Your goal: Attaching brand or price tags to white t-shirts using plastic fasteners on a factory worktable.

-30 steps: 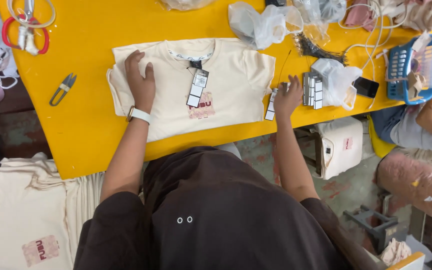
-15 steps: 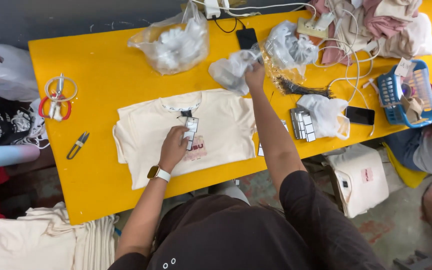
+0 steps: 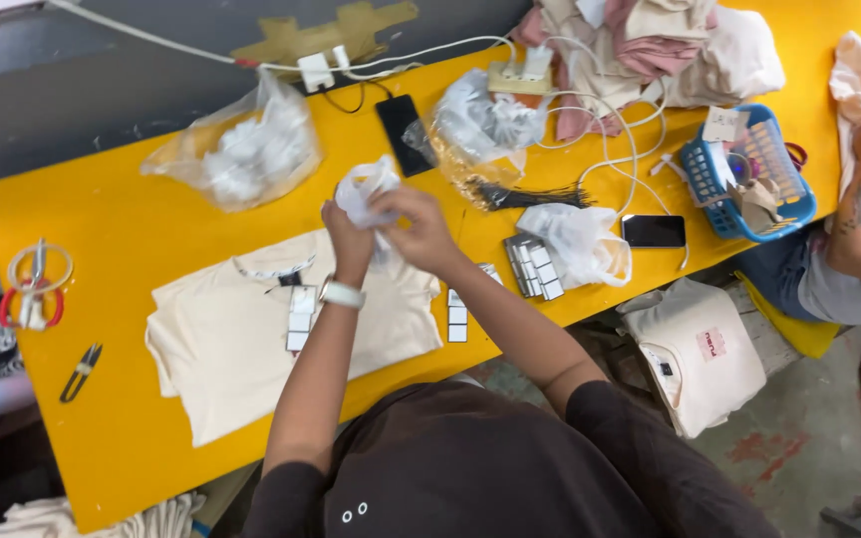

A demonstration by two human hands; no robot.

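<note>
A long yellow tabletop (image 3: 122,229) runs slantwise across the view, with a grey floor strip behind it and worn concrete below. Both of the person's hands meet above its middle: the left hand (image 3: 349,231), with a white wristband, and the right hand (image 3: 417,227) are both pinched on a small crumpled white plastic bag (image 3: 366,189), held up clear of the surface.

Directly under the forearms lies a folded cream T-shirt (image 3: 221,349), flat, with white hang tags (image 3: 300,317) resting at its collar. Just right of the shirt a short strip of white labels (image 3: 457,317) lies near the table's front edge. Beyond the hands, a black phone (image 3: 403,122) lies face down, and next to it a clear bag of white pieces (image 3: 485,125) sits touching a bundle of black tag ties (image 3: 530,195). A larger clear bag of white stuffing (image 3: 246,149) lies to the left, well apart from the hands. To the right are a stack of labels (image 3: 532,267) against another white plastic bag (image 3: 580,239), a second phone (image 3: 654,230), and a blue basket (image 3: 784,204). White cables (image 3: 610,120) trail from a power strip (image 3: 520,78) toward a heap of garments (image 3: 650,40).

At the left end sit scissors with rings of tape (image 3: 34,289) and small thread snips (image 3: 82,371). Another person's arm (image 3: 854,229) works at the far right.
</note>
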